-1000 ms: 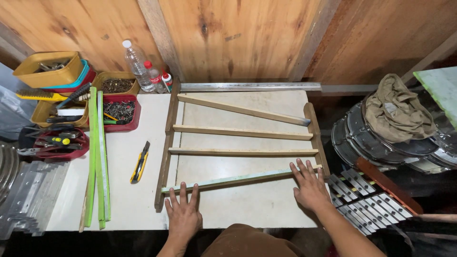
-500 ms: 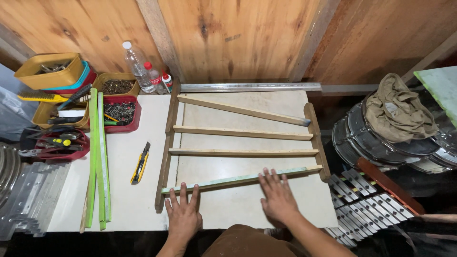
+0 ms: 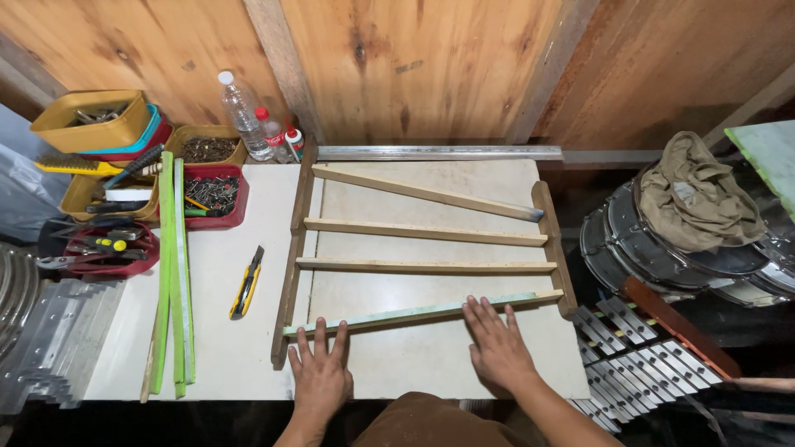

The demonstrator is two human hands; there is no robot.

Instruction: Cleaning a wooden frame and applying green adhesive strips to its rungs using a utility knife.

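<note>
1. Since the earlier frames, the right hand [image 3: 497,352] has slid from the right end of the lowest slat [image 3: 422,314] toward its middle, while the left hand [image 3: 320,374] has stayed near the left end.

2. This greenish slat lies in the lower middle of the frame, a little tilted, with its left end on the dark left rail [image 3: 291,273] and its right end at the right rail [image 3: 553,244].

3. Both hands are flat and spread, palms down on the white tabletop [image 3: 215,348], and pinch nothing. The fingertips touch the near edge of the slat or come just to it.

4. Three more slats [image 3: 426,266] cross the frame above it; the top one is clearly slanted.

5. To do this well, I think the fingertips should push evenly from both sides, so the slat moves without turning and its ends stay on the two rails.

6. It is better to compare it with the slat above before fixing, because the gap looks wider on the left.

7. Further out, a yellow utility knife [image 3: 247,283] lies left of the frame, and green strips [image 3: 170,273] beside it.

8. Trays of nails [image 3: 211,192], bottles [image 3: 242,103] and hand tools [image 3: 91,244] are in the upper left; a metal ruler [image 3: 439,152] lies along the wall.
</note>
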